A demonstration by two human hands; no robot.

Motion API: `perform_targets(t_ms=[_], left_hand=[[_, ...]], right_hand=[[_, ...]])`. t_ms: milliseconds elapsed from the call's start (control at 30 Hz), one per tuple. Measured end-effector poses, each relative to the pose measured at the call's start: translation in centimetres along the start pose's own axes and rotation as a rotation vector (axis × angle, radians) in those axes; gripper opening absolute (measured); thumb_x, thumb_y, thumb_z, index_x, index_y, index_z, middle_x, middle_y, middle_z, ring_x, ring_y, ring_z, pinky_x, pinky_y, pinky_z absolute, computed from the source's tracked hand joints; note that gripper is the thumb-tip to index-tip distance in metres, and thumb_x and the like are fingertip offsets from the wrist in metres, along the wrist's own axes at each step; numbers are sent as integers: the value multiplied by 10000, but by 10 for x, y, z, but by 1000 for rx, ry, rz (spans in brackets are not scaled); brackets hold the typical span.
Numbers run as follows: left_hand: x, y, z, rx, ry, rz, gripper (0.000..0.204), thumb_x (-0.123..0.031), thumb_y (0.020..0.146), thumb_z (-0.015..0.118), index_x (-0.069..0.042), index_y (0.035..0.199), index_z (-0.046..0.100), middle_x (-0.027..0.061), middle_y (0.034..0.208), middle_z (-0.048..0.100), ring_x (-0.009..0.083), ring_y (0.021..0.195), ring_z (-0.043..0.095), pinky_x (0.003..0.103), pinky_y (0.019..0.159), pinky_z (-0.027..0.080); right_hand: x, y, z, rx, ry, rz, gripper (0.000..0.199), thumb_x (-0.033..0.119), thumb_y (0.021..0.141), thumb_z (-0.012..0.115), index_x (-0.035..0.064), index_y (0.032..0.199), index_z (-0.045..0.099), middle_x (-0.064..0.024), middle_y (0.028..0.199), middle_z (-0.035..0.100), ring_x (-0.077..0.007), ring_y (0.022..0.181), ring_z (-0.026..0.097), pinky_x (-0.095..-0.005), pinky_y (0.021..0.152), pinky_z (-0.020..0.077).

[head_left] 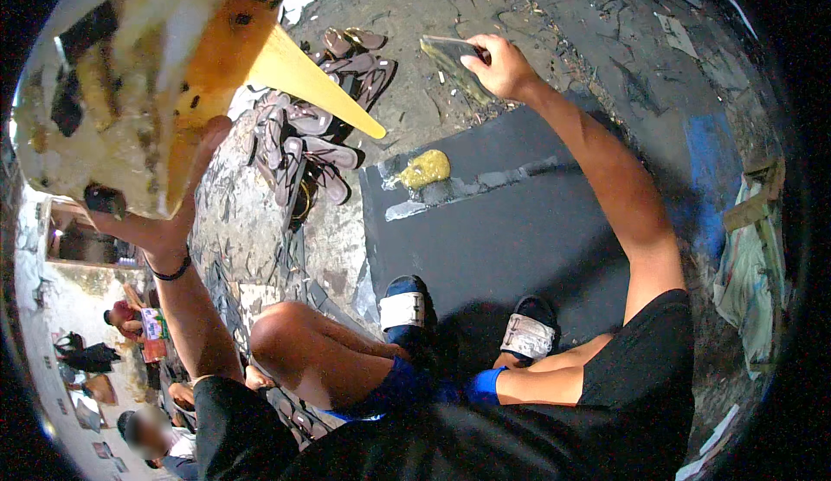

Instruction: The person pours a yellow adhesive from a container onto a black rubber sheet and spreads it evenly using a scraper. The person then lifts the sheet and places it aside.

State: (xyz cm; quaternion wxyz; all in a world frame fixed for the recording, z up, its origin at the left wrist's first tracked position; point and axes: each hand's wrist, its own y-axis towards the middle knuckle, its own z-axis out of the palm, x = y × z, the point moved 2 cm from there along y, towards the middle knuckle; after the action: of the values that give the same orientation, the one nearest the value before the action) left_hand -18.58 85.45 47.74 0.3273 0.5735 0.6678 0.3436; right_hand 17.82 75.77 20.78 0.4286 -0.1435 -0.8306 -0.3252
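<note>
My left hand (169, 232) holds up a big pale container (112, 109), stained yellow with dark patches, close to the camera. Most of its fingers are hidden behind the container. From its opening hangs a tapering tongue of thick yellow liquid (325, 92), which looks like glue. In my right hand (506, 70) is a flat, thin spreader (454, 61) with yellowish smears, gripped by one end above the ground. A yellow blob of glue (427, 169) lies on the black sheet (519, 230), beside a pale, shiny smeared strip.
Left of the sheet lies a heap of sandals (303, 144). My feet, in dark sandals with white straps (402, 308), rest on the sheet. Dark scraps litter the ground beyond. At far right is a pale sack (749, 265). Other people (143, 433) sit at lower left.
</note>
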Motion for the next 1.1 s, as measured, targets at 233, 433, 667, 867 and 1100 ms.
perform_targets(t_ms=[233, 433, 667, 867, 1100], left_hand=[[-8, 13, -2, -31, -183, -106, 842, -473, 823, 703, -33, 1450, 353, 216, 1445, 430, 386, 1282, 482, 594, 1050, 414], [-3, 15, -2, -91, -485, -259, 865, -365, 743, 809, -24, 1423, 398, 174, 1424, 476, 346, 1259, 501, 534, 1067, 404], [-5, 19, 11, -175, -249, -70, 859, -221, 729, 836, -13, 1424, 376, 176, 1419, 467, 349, 1250, 484, 546, 1070, 383], [-8, 26, 18, -190, -244, 24, 916, 5, 603, 899, 27, 1365, 391, 191, 1315, 541, 283, 1117, 578, 463, 951, 528], [-18, 29, 23, -229, -107, 12, 968, 104, 640, 853, 36, 1418, 280, 205, 1341, 496, 277, 1146, 572, 436, 939, 563]], right_hand=[[5, 12, 6, -175, 76, -158, 303, 232, 835, 677, -8, 1020, 674, -217, 908, 698, -361, 849, 687, -418, 775, 530], [38, 8, -2, -194, 18, -192, 304, 217, 928, 647, -30, 1105, 630, -93, 885, 706, -140, 775, 663, -296, 706, 527], [83, 3, -15, -279, 231, -231, 371, 254, 919, 675, -16, 1168, 624, -113, 931, 716, -166, 867, 699, -294, 761, 568], [113, -3, -16, -424, 325, -225, 353, 182, 922, 682, -4, 1211, 600, -102, 1030, 692, -158, 993, 674, -302, 807, 570], [164, -18, -23, -471, 278, -408, 316, 134, 945, 642, 21, 1237, 599, -103, 1163, 595, -162, 1061, 623, -301, 877, 549]])
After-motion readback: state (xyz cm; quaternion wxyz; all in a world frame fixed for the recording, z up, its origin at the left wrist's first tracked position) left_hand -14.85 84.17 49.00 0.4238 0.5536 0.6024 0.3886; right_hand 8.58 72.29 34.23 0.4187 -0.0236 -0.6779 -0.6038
